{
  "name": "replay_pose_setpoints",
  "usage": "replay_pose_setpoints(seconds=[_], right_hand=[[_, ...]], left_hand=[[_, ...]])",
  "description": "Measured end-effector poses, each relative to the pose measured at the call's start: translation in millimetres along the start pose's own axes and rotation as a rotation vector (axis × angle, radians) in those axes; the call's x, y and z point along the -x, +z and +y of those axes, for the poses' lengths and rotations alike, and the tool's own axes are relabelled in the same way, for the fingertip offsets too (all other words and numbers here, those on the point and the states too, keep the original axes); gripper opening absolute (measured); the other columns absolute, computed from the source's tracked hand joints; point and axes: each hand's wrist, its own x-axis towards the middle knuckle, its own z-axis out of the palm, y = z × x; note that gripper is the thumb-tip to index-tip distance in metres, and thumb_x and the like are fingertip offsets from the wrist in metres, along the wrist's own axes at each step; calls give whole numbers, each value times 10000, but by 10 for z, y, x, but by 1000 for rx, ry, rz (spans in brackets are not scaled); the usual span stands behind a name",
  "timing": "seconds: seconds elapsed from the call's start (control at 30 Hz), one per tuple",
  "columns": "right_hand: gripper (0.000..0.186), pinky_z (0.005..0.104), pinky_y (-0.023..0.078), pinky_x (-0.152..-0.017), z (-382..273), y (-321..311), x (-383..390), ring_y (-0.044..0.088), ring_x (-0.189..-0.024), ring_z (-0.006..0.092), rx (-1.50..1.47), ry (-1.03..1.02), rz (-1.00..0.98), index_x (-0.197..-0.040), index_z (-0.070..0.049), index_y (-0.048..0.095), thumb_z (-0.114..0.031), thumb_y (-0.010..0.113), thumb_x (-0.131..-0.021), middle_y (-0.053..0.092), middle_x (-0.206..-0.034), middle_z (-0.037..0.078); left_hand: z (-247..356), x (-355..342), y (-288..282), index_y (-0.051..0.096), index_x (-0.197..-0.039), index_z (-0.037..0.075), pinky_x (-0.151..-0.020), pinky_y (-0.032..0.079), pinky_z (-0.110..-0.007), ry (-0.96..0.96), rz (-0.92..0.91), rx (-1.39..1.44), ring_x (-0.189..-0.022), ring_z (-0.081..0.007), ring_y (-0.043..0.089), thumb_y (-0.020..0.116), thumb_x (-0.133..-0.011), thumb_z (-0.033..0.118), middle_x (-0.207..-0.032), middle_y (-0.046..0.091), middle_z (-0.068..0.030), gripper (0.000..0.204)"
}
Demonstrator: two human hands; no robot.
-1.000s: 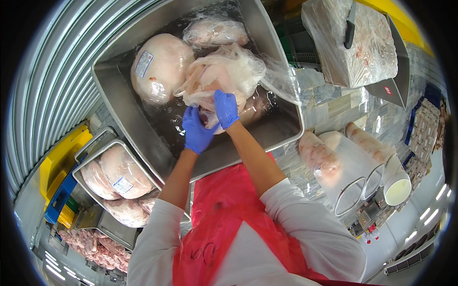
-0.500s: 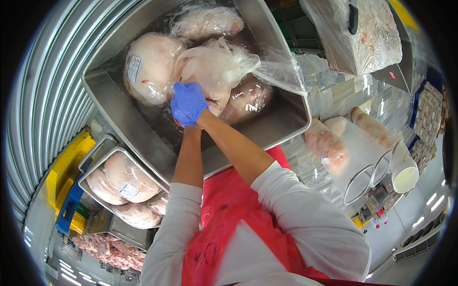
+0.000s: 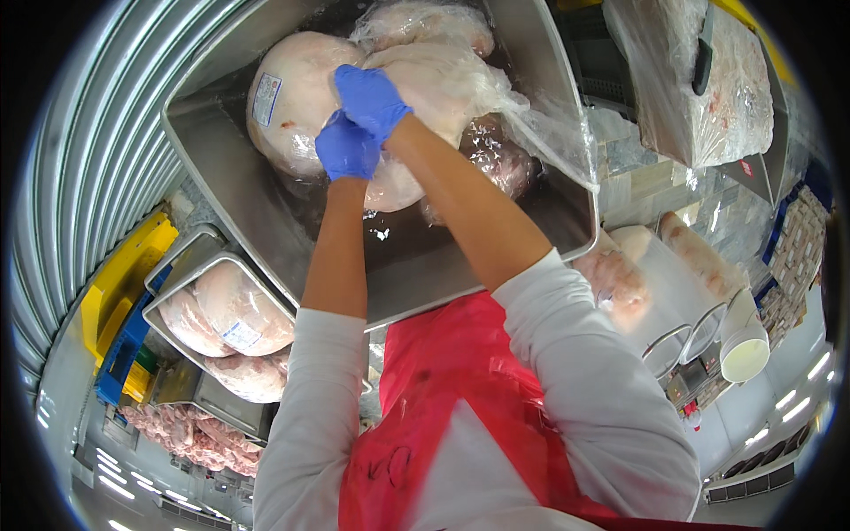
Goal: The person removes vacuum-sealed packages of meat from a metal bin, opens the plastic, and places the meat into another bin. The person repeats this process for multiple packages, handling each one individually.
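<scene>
A large pale piece of meat in a loose clear plastic bag (image 3: 425, 84) lies in the deep steel tub (image 3: 208, 146) in front of me. My right hand (image 3: 372, 102), in a blue glove, is closed on the bag at the left side of this piece. Just below it and touching it, my left hand (image 3: 347, 146), also gloved, is closed at the same spot. Both sets of fingertips are mostly hidden. To their left sits a round wrapped piece of meat with a label (image 3: 292, 102). Further wrapped pieces lie behind (image 3: 425, 26) and to the right (image 3: 500, 168).
A smaller steel container (image 3: 232, 327) with wrapped meat stands at lower left, near a yellow bin (image 3: 124, 274). Loose meat pieces (image 3: 190, 434) lie beyond it. On the right are a large plastic-wrapped block (image 3: 699, 97) and a white bucket (image 3: 745, 350). A corrugated metal wall (image 3: 80, 186) curves along the left.
Both hands have moved away from me, the right ahead of the left. The bagged piece has shifted and turned, and its pale lower end now shows below my hands. The whole view has shifted slightly.
</scene>
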Motion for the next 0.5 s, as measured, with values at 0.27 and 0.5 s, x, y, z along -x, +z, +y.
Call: replay_pose_setpoints(seconds=[0.27, 0.5], right_hand=[[152, 306, 413, -487, 749, -985, 800, 504, -503, 174, -670, 392, -78, -678, -25, 523, -131, 484, -780, 550, -599, 93], [256, 272, 283, -490, 826, -1242, 1692, 321, -494, 115, -1147, 1016, 484, -570, -120, 376, -139, 429, -820, 334, -529, -5]], left_hand=[[-175, 85, 79, 343, -1254, 0, -921, 400, -366, -219, 52, 862, -1100, -261, 462, 784, -642, 307, -1216, 422, -193, 815], [504, 213, 605, 548, -1053, 12, -941, 342, -411, 198, 95, 524, -1108, -370, 413, 659, -764, 302, -1184, 463, -219, 424]])
